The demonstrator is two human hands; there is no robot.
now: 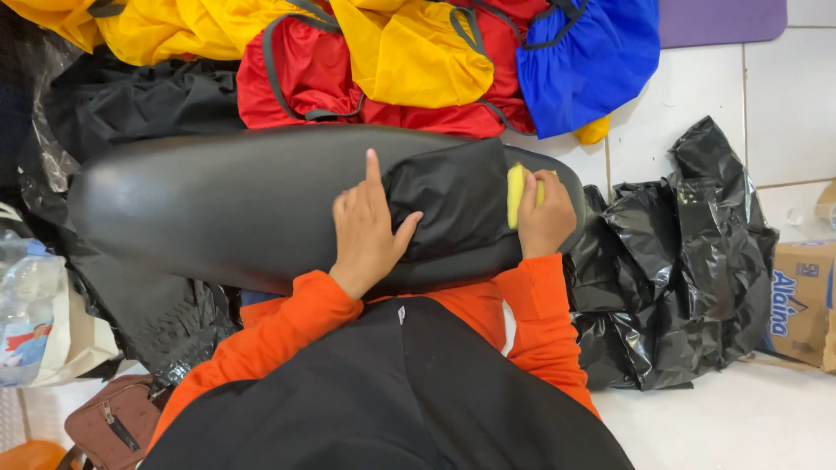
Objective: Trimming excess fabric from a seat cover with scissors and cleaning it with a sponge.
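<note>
Across your lap lies a long glossy black cushion (226, 204), a folded black fabric piece (453, 204) draped over its right end. Your left hand (367, 228) presses flat on the fabric's edge, index finger pointing to twelve o'clock, holding nothing. Your right hand (547, 218) is curled around a yellow sponge (515, 193) at the fabric's three o'clock side. Crumpled black plastic bags (688, 261) sit at three o'clock, red, yellow and blue cloth bags (418, 61) at twelve.

Black fabric cover (453, 204) draped over long black seat (226, 204); yellow sponge (515, 193) at its edge.
</note>
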